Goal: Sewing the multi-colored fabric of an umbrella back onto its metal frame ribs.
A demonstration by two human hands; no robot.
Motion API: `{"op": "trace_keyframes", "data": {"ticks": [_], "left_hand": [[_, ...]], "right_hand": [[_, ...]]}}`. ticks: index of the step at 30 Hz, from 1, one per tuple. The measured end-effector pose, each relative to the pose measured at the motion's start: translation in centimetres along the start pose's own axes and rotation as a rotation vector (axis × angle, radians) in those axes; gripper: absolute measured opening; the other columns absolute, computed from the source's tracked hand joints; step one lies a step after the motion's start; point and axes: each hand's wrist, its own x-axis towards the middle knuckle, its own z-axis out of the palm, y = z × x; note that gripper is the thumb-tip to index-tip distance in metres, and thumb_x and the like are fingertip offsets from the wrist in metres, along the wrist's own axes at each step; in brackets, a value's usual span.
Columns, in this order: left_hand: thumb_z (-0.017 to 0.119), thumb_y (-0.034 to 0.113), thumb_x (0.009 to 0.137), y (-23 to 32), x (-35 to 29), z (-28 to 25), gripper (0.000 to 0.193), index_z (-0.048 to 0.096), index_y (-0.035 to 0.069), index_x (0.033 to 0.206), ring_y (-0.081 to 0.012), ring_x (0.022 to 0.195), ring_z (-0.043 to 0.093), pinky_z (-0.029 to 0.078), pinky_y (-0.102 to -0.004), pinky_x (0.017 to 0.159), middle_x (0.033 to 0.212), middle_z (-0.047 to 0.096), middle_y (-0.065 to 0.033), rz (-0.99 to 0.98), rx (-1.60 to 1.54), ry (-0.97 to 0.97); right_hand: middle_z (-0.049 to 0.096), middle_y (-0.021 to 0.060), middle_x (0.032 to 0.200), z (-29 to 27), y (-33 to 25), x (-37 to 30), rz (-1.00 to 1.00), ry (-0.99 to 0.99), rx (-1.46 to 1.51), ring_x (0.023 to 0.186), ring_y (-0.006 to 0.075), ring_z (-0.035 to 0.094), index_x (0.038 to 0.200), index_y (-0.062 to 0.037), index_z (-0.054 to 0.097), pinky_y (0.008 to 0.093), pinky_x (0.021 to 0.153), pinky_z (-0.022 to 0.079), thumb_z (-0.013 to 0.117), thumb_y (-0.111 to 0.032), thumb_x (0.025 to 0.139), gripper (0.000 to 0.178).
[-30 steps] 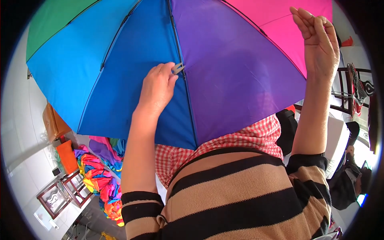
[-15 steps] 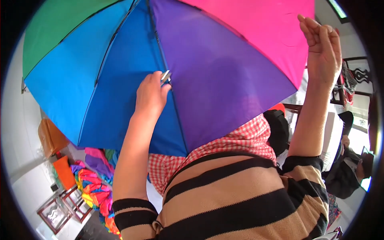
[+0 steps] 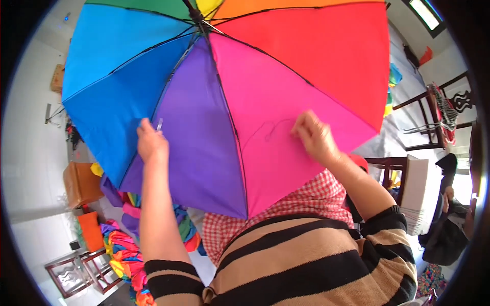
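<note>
A rainbow umbrella (image 3: 204, 102) is spread in front of me, its inside, black ribs and central hub (image 3: 196, 15) facing me. My left hand (image 3: 154, 147) is at the rib between the blue and purple panels, fingers closed around a small shiny metal tool (image 3: 160, 124); its exact kind is mostly hidden. Over the pink panel, my right hand (image 3: 319, 137) is closed in a pinch. From its fingertips a thin dark thread (image 3: 268, 135) runs in a loose loop toward the rib between purple and pink. Whether the fingers also hold a needle is hidden.
A red checked cloth (image 3: 326, 191) covers my lap below the umbrella. Colourful fabric (image 3: 125, 250) is heaped at the lower left, near an orange-brown box-like thing (image 3: 81, 183). Wooden chairs (image 3: 426, 117) stand on the right, and a person in dark clothes (image 3: 446, 229) is beyond.
The umbrella has turned and dropped lower, showing its hub and red panel. My right hand came down from the upper right to the pink panel; my left moved left and down.
</note>
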Motion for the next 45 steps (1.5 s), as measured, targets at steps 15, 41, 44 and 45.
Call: {"op": "trace_keyframes", "data": {"ticks": [15, 41, 44, 45], "left_hand": [[0.073, 0.027, 0.079, 12.5, -3.8, 5.2, 0.03, 0.06, 0.003, 0.092, -0.0288, 0.066, 0.065, 0.05, -0.0398, 0.066, 0.072, 0.066, -0.0114, 0.013, -0.478, -0.211], [0.067, 0.019, 0.086, 8.3, -2.8, 6.4, 0.019, 0.058, 0.002, 0.083, -0.0203, 0.064, 0.06, 0.049, -0.0321, 0.063, 0.071, 0.063, -0.0067, -0.084, -0.884, -0.316], [0.064, 0.012, 0.088, 9.0, -0.6, 5.6, 0.012, 0.057, 0.003, 0.083, -0.0089, 0.063, 0.052, 0.045, -0.0247, 0.063, 0.071, 0.057, -0.0002, -0.184, -1.098, -0.219], [0.063, 0.008, 0.089, 10.1, 0.1, 5.1, 0.01, 0.056, 0.004, 0.083, -0.0037, 0.065, 0.047, 0.043, -0.0207, 0.064, 0.072, 0.054, 0.0029, -0.191, -1.117, -0.175]], "right_hand": [[0.057, 0.0164, 0.071, 4.3, -0.9, -0.1, -0.108, -0.253, 0.017, 0.068, 0.0377, 0.061, 0.092, -0.0045, 0.046, 0.0411, 0.057, 0.048, 0.058, 0.0, 0.085, 0.015], [0.063, 0.0108, 0.067, 5.1, -0.6, 2.9, 0.255, -0.436, 0.328, 0.062, 0.0204, 0.066, 0.083, -0.0013, 0.052, 0.0309, 0.058, 0.053, 0.056, 0.0, 0.085, 0.004], [0.064, 0.0074, 0.068, 5.6, -0.8, 6.8, 0.364, -0.427, 0.469, 0.065, 0.0137, 0.065, 0.082, -0.0007, 0.051, 0.0265, 0.06, 0.054, 0.054, 0.001, 0.086, 0.005], [0.064, 0.0074, 0.068, 5.9, -0.2, 8.4, 0.38, -0.429, 0.475, 0.065, 0.0137, 0.065, 0.082, -0.0007, 0.051, 0.0265, 0.06, 0.054, 0.054, 0.001, 0.086, 0.005]]}}
